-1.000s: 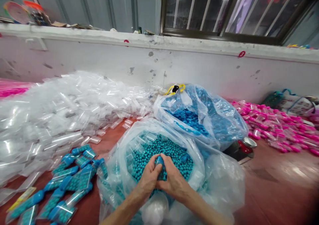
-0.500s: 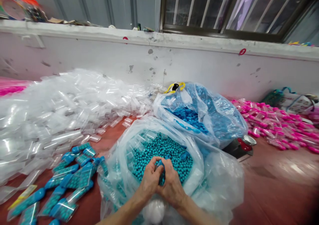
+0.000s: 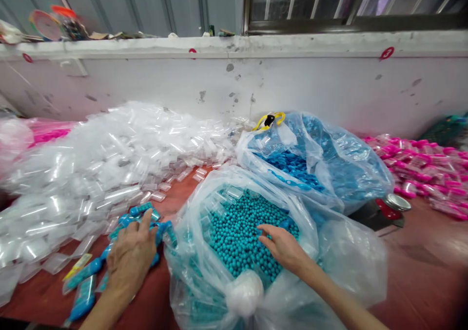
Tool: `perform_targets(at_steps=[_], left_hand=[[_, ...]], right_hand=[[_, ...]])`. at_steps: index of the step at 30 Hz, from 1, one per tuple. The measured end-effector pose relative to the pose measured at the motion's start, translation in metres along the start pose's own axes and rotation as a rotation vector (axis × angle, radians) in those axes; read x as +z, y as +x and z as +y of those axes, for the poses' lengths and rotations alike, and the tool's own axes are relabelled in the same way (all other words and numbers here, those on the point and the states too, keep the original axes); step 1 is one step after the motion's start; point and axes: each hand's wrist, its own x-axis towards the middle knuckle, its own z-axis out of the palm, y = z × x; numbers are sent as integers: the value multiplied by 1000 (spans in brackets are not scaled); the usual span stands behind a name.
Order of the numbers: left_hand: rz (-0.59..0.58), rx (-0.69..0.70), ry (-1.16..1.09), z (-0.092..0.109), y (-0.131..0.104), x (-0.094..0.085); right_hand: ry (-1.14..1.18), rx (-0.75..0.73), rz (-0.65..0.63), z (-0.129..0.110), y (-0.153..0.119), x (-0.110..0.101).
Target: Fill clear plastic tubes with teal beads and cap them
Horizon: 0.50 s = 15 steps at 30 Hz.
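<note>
My left hand (image 3: 133, 252) is over the pile of filled teal packs with blue caps (image 3: 86, 271) at the left; its fingers are spread and partly hide the packs. Above the teal beads (image 3: 239, 235) in the open clear bag (image 3: 185, 257), my right hand (image 3: 280, 244) hovers with its thumb and index finger near a small blue piece (image 3: 260, 228). Whether that piece is gripped is too small to tell. Several clear tubes (image 3: 232, 192) lie on the beads at the bag's back left.
Clear empty tubes (image 3: 109, 159) are heaped at the left. A bag of blue caps (image 3: 288, 166) stands behind the beads. Pink packs (image 3: 431, 169) lie at the right, near a red and dark object with a round metal top (image 3: 398, 202). A white wall (image 3: 310, 86) runs behind.
My hands were together over the beads around a blue-capped item. Now they are apart: the left has moved left to the packs, the right slightly right. The view has shifted a little.
</note>
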Motion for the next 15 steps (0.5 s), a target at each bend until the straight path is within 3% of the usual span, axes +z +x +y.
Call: perform_targets(at_steps=[2,6,9,11,15], left_hand=[[37,173,42,16,-6,2],[-65,497,-33,56,-21,20],[-112,598,-88,70,-24,41],[-213,640,-62,75,-20,49],[-402,687,34,87,-5,51]], right_hand=[[-87,30,-38,-3,3,-2],[-245,125,-96,-7,12,-10],[-261,194,-64,-1,19,-22],[-283,228,-43,4,21,-29],[-456,83,-33,8,18,-27]])
